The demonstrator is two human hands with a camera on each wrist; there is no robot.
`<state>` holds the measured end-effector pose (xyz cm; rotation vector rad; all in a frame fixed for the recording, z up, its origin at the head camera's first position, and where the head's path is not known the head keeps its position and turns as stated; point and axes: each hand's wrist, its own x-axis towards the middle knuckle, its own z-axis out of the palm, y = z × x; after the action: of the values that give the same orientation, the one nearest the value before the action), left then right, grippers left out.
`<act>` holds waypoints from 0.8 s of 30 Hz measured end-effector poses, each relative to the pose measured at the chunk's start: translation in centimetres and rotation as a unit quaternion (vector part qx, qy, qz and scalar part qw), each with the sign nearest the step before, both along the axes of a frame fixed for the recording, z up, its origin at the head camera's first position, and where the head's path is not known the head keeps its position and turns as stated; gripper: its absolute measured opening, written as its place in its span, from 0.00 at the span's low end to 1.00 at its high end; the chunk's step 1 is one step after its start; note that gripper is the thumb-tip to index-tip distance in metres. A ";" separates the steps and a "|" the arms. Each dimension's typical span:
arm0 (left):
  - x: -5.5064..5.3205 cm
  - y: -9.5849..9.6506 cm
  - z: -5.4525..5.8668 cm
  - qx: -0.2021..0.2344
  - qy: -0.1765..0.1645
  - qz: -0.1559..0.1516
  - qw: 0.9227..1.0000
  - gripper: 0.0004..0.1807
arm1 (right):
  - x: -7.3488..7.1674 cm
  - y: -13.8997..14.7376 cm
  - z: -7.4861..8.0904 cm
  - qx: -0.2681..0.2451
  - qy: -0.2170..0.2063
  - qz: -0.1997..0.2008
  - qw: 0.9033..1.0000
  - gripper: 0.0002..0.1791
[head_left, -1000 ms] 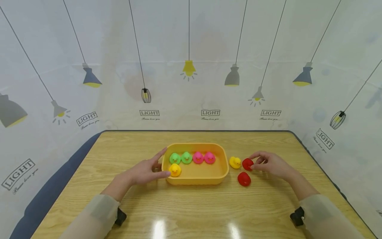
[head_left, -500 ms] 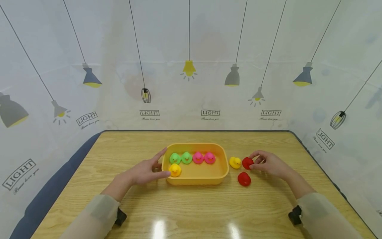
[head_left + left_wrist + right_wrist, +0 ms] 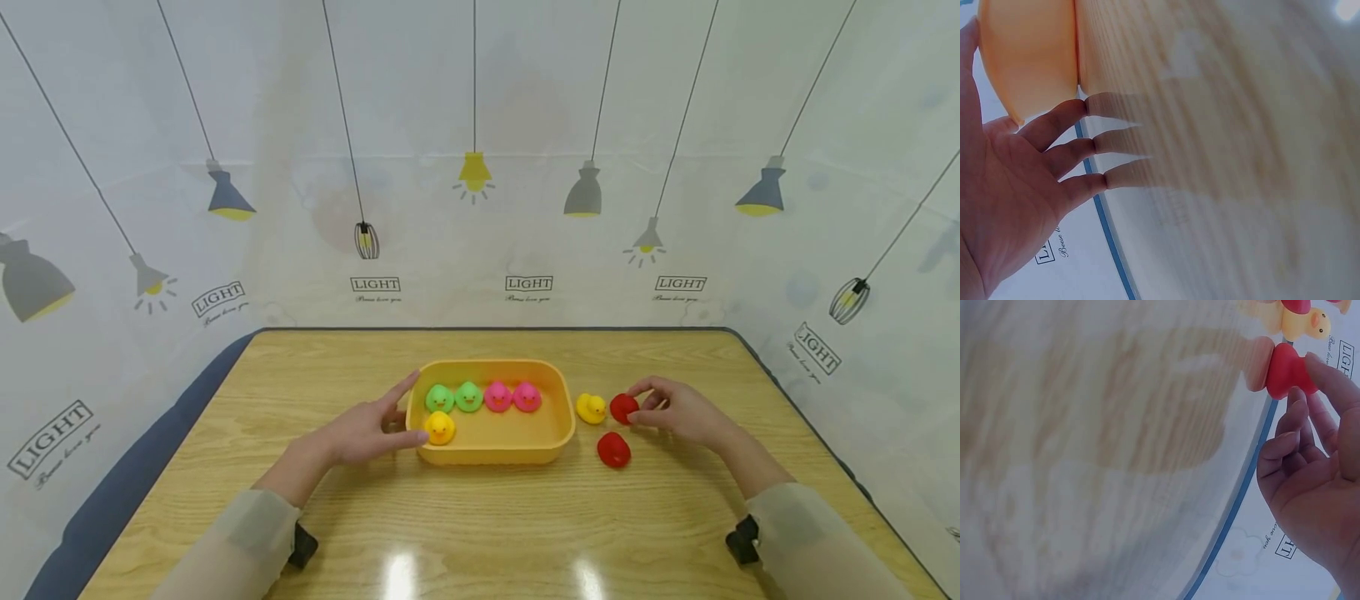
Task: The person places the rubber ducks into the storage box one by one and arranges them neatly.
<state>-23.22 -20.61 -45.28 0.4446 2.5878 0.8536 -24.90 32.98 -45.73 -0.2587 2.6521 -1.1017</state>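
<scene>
My right hand [image 3: 686, 412] pinches a small red rubber duck [image 3: 623, 408] between thumb and fingers, low at the table. In the right wrist view the same red duck [image 3: 1288, 370] has the thumb on one side and fingertips on the other. A yellow rubber duck [image 3: 591, 408] is just left of it, and a second red duck [image 3: 614, 450] sits nearer me. My left hand [image 3: 371, 429] rests at the left end of a yellow-orange plastic bin [image 3: 487, 456], index finger at the back corner and thumb at the front. In the left wrist view its other fingers [image 3: 1079, 186] touch the table.
Inside the bin, two green ducks [image 3: 454, 397] and two pink ducks [image 3: 513, 397] form a row along the back. One yellow duck [image 3: 439, 428] sits at the front left of the bin. The wooden table [image 3: 480, 517] meets a lamp-printed curtain [image 3: 450, 242] behind.
The right wrist has shifted slightly, while the thumb and fingers stay at the red duck. My left hand, the bin and the other ducks have stayed put.
</scene>
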 end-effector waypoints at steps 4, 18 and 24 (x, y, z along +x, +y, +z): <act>0.1 0.0 0.0 -0.001 -0.001 0.001 1.000 0.58 | -0.1 0.0 -0.1 -0.003 -0.008 0.001 1.000 0.27; 0.0 0.0 -0.1 0.002 0.000 0.001 1.000 0.59 | -0.1 0.1 -0.3 0.006 -0.015 -0.006 1.000 0.27; 0.1 0.0 0.0 0.002 0.001 0.002 1.000 0.59 | 0.0 -0.2 0.0 0.013 0.007 -0.011 1.000 0.26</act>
<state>-23.15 -20.62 -45.30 0.4422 2.5901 0.8593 -24.91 32.82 -45.76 -0.2335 2.6862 -1.0755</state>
